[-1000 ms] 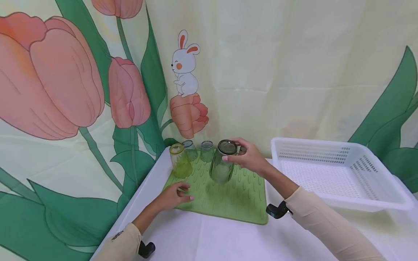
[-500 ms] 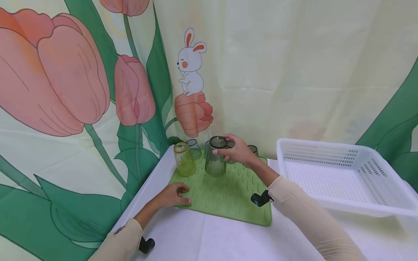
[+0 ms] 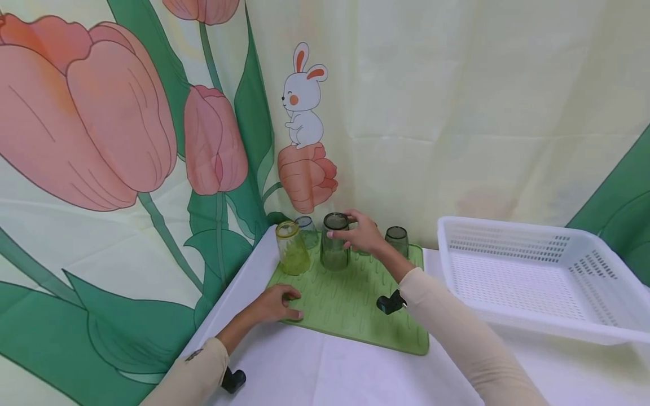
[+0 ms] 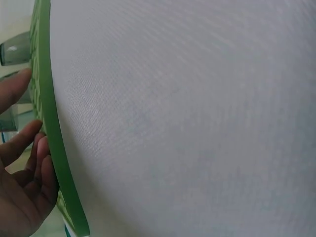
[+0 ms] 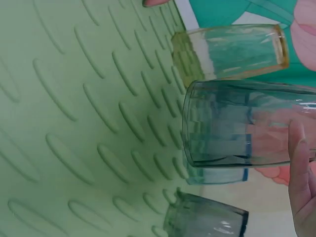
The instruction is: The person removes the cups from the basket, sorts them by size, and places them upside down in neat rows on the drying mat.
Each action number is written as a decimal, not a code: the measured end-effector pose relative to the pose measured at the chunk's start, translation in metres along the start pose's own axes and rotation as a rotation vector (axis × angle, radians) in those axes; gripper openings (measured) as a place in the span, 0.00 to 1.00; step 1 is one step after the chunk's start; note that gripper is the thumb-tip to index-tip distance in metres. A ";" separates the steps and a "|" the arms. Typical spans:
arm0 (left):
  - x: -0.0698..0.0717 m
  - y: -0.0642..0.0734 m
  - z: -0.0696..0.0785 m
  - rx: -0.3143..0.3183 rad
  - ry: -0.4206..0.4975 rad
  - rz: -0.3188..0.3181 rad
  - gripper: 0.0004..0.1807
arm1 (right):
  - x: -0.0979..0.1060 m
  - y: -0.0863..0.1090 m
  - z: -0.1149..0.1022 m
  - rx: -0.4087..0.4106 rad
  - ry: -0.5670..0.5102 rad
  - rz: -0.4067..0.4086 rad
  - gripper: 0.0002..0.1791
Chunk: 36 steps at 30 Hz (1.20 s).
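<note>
My right hand (image 3: 364,232) grips a dark grey-green drinking glass (image 3: 335,251) near its upper end. The glass stands upright, wider end down, over the green ridged mat (image 3: 355,316); I cannot tell whether it touches. In the right wrist view, thumb or finger tips press the side of the clear, ribbed glass (image 5: 222,123). Left of it stands a yellow glass (image 3: 293,254), with a blue-rimmed glass (image 3: 307,232) behind. My left hand (image 3: 276,303) lies at the mat's front left edge, fingers loosely bent and holding nothing. Whether it touches the mat is unclear.
Toward the mat's back right stands another dark glass (image 3: 397,241). Part of a further glass shows behind the right hand. A white perforated basket (image 3: 538,327) sits right of the mat on the white tablecloth (image 3: 365,378). A printed curtain (image 3: 406,113) hangs close behind.
My right hand has carried the dark glass leftward and lower, beside the yellow glass. The dark glass at the back right has come into sight. The left hand stays nearly in place.
</note>
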<state>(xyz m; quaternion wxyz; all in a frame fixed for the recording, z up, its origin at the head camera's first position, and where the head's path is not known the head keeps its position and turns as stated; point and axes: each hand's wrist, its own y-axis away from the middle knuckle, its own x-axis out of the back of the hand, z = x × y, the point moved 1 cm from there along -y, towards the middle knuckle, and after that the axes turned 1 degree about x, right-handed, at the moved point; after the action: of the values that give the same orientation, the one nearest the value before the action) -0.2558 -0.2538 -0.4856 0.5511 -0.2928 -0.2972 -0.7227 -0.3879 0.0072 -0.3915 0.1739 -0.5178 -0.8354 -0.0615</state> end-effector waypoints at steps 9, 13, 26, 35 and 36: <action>-0.002 0.000 -0.001 0.022 -0.007 -0.001 0.25 | -0.011 -0.012 0.012 -0.054 -0.014 0.016 0.47; -0.003 0.000 -0.002 0.028 -0.004 0.006 0.25 | -0.015 -0.014 0.017 -0.064 -0.033 0.012 0.47; 0.000 -0.004 0.000 0.008 -0.020 0.000 0.25 | -0.017 -0.012 0.012 -0.048 0.139 -0.006 0.48; -0.001 -0.003 0.000 0.016 -0.015 0.000 0.25 | -0.015 -0.010 0.009 -0.045 0.263 -0.017 0.49; -0.001 -0.002 0.000 0.017 -0.014 -0.001 0.25 | -0.016 -0.009 0.009 -0.045 0.271 -0.018 0.50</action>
<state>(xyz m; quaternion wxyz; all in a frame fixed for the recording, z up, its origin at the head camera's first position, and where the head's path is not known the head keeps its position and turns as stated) -0.2578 -0.2530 -0.4865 0.5511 -0.2931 -0.3073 -0.7183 -0.3922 -0.0077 -0.4049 0.2732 -0.5010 -0.8072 -0.1510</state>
